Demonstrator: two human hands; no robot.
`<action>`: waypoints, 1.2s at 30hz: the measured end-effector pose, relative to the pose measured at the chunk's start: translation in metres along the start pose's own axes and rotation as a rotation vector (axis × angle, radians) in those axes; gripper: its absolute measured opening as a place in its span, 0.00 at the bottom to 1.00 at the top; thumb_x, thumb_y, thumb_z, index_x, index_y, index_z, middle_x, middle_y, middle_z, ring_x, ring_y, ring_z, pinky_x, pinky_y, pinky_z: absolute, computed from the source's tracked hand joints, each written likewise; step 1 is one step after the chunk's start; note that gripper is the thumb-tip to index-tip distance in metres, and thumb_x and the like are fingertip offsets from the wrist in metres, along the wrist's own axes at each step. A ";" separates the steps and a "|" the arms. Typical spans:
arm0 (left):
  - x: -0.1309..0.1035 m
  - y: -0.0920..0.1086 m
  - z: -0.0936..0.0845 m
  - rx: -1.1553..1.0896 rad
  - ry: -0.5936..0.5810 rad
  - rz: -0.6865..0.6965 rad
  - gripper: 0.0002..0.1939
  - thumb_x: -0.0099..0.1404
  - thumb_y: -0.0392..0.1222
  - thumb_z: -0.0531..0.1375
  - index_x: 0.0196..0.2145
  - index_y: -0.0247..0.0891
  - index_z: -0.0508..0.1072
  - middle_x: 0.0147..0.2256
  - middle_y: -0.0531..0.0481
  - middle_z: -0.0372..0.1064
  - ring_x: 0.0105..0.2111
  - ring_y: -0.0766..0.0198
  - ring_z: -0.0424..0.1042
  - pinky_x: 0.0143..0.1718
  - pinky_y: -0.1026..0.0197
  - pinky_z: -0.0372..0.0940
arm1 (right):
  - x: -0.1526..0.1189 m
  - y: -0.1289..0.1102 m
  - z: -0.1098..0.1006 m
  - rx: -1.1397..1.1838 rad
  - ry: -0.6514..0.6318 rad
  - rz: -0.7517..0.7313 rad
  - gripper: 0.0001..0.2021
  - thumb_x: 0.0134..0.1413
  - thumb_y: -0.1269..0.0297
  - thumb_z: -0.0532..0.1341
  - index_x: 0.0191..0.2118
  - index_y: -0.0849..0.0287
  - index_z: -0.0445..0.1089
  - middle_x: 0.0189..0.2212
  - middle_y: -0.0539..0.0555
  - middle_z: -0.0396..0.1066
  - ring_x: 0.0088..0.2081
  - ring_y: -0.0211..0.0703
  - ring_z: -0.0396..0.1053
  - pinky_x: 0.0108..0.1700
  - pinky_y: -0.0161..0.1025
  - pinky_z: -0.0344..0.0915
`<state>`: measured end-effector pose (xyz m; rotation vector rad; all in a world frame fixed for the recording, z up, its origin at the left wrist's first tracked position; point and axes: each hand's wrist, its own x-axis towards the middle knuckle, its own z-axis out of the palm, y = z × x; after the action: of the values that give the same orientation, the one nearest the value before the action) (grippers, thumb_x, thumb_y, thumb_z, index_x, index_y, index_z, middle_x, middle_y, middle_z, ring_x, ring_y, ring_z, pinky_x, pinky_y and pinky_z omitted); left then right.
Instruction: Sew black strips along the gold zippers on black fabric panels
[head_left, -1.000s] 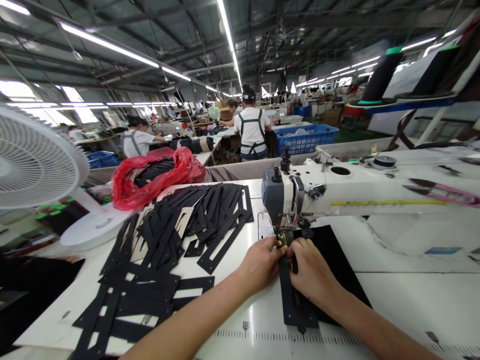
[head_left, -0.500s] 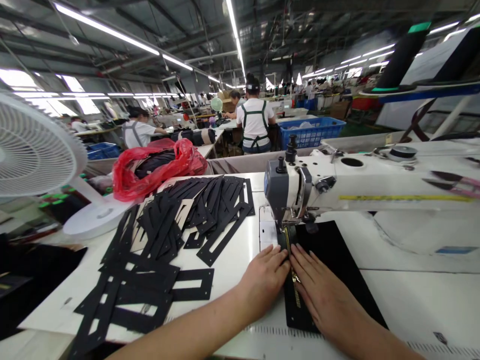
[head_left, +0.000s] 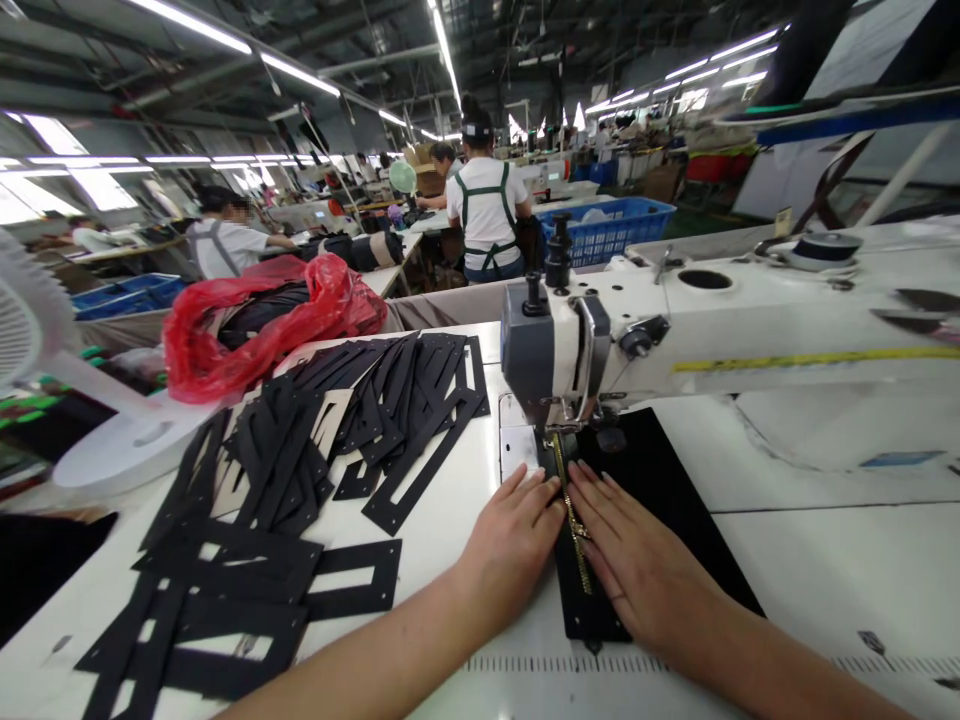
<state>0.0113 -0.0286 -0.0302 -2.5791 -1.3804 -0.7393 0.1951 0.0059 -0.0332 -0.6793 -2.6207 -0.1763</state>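
Note:
A black fabric panel (head_left: 679,500) lies under the sewing machine (head_left: 551,350), partly beneath its presser foot. Along the panel's left part runs a zipper (head_left: 583,562) with gold teeth, its pull beside my right fingers. My left hand (head_left: 506,540) rests on the left edge, fingertips stretched toward the needle area close to the zipper. On the other side, my right hand (head_left: 637,545) lies flat on the panel with fingers together, pressing beside the teeth. Neither hand grips anything. The needle tip is too small to make out.
Black frame-shaped pieces (head_left: 352,577) lie heaped on the white table (head_left: 442,500) to the left. Behind them are a red plastic bag (head_left: 337,300) and a white fan (head_left: 127,440). A blue basket (head_left: 615,230) and a co-worker (head_left: 487,205) are farther off.
The head view has swung slightly right and down, so everything sits farther left and higher. Both hands stay flat on the panel; they and the panel appear slightly closer to the needle.

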 end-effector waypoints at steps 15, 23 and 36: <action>0.017 -0.018 0.007 0.018 0.091 0.030 0.11 0.66 0.30 0.49 0.41 0.31 0.70 0.41 0.39 0.71 0.44 0.55 0.71 0.50 0.47 0.66 | 0.019 0.022 0.010 0.037 0.013 0.031 0.21 0.57 0.74 0.47 0.54 0.76 0.62 0.54 0.69 0.62 0.55 0.53 0.60 0.53 0.51 0.64; 0.024 -0.025 0.011 -0.044 0.132 0.013 0.10 0.66 0.32 0.49 0.42 0.30 0.69 0.36 0.39 0.69 0.41 0.54 0.71 0.46 0.49 0.69 | 0.030 0.028 0.014 0.123 0.069 0.092 0.19 0.56 0.74 0.49 0.52 0.70 0.65 0.49 0.64 0.67 0.52 0.51 0.65 0.54 0.50 0.64; 0.021 -0.031 0.016 -0.092 0.080 -0.064 0.13 0.62 0.28 0.47 0.41 0.31 0.67 0.43 0.35 0.67 0.46 0.51 0.68 0.47 0.47 0.68 | 0.047 0.036 0.011 0.173 0.051 0.164 0.16 0.58 0.72 0.48 0.48 0.61 0.67 0.43 0.58 0.71 0.46 0.45 0.68 0.52 0.44 0.63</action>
<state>0.0014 0.0100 -0.0382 -2.5521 -1.4435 -0.9267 0.1719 0.0604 -0.0219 -0.8121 -2.4817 0.0796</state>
